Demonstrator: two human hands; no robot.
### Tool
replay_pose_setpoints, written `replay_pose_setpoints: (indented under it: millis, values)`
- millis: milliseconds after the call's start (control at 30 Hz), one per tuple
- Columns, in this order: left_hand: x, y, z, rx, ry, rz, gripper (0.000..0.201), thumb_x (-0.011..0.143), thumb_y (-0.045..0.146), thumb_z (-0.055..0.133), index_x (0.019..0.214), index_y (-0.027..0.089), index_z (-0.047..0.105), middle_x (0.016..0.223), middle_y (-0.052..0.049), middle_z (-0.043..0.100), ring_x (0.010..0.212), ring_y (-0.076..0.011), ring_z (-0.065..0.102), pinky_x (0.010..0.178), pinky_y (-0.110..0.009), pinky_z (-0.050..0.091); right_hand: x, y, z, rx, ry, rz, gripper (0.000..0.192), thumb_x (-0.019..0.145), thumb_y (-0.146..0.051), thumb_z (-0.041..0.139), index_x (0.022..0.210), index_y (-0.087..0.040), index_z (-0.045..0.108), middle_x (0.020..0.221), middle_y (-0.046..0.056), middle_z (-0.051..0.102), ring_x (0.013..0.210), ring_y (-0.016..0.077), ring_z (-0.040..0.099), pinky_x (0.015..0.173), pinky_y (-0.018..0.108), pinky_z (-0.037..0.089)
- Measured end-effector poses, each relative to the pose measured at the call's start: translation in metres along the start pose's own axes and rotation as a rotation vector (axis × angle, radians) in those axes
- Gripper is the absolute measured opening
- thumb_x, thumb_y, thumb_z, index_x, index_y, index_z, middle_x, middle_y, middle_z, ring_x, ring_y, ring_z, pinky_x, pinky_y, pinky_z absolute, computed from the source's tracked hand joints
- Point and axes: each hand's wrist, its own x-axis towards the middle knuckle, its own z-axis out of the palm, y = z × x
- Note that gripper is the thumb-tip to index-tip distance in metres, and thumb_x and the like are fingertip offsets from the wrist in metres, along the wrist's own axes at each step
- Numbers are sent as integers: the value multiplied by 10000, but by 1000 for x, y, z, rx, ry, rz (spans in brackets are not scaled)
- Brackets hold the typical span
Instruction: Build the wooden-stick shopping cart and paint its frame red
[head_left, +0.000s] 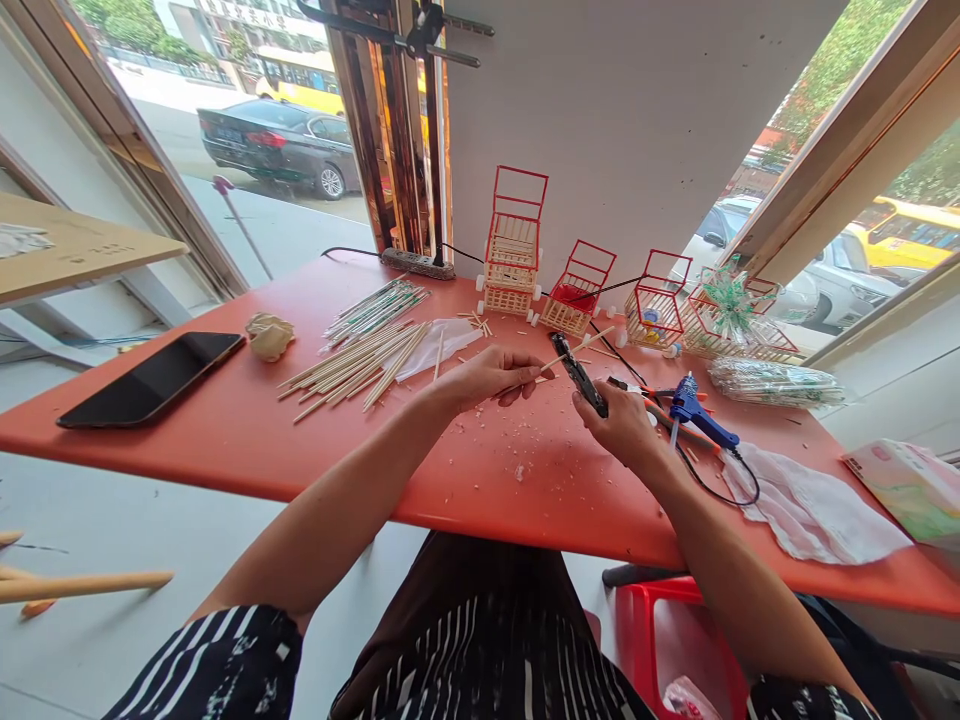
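Observation:
My left hand [491,375] pinches a thin wooden stick [577,350] that points right and up over the orange table [225,440]. My right hand [622,420] grips black cutters [579,375], whose jaws sit at the stick. Wood chips and dust lie on the table just below both hands. A loose pile of chopsticks [356,365] lies to the left of my left hand, with wrapped ones [375,308] behind it.
A blue glue gun [697,410] with its cord lies right of my right hand. Small red-and-wood carts [514,245] stand along the back wall. A phone [150,380] lies far left, white tissue [810,505] at right, a power strip [418,264] at back.

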Motion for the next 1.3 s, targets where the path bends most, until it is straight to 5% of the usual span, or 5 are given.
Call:
replay_pose_setpoints:
  millis: [1000, 1300]
  values:
    - [3, -7, 3, -126, 43, -32, 357, 815, 429, 847, 959, 111, 773, 620, 25, 578, 395, -25, 343, 406, -216, 190, 0, -1, -1, 46, -156, 118, 569, 1012, -669, 415, 683, -226, 554, 661, 64, 695, 661, 209, 651, 679, 311, 401]
    - [3, 0, 2, -174, 100, -82, 554, 993, 612, 614, 919, 84, 766, 858, -150, 784, 606, -150, 683, 565, -265, 521, -3, -5, -1, 69, -133, 126, 555, 1007, -656, 411, 685, -228, 556, 641, 64, 685, 633, 208, 648, 664, 318, 411]
